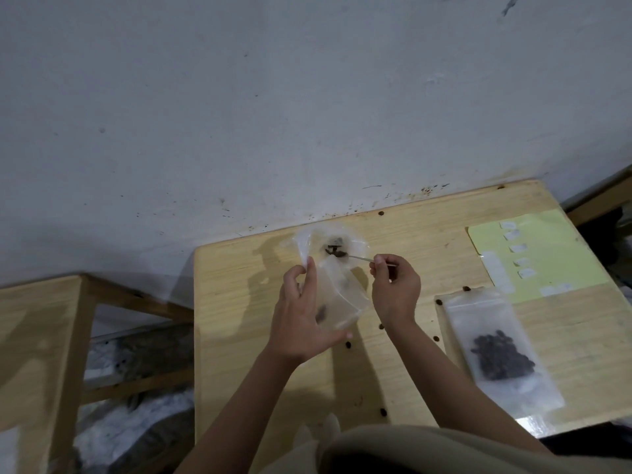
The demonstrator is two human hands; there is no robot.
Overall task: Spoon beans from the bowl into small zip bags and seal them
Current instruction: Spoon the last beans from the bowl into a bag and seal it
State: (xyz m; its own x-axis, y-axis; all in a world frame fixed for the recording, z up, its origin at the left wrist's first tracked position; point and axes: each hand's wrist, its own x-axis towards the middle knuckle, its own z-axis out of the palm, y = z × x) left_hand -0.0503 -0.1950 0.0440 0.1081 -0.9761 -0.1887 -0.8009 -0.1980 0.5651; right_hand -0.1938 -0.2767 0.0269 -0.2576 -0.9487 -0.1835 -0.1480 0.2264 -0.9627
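Single head-worn view, wide-angle, looking forward and down at bench (410, 234) against wall (239, 97), hands close below.

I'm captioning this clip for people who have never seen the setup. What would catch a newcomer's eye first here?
First, the two hands mid-table: the left hand holds up a small clear plastic zip bag while the right hand pinches a thin metal spoon carrying dark beans at the bag's open mouth. Next, to the right, a filled clear zip bag of dark beans lies flat on the light wooden table, with loose beans scattered nearby.
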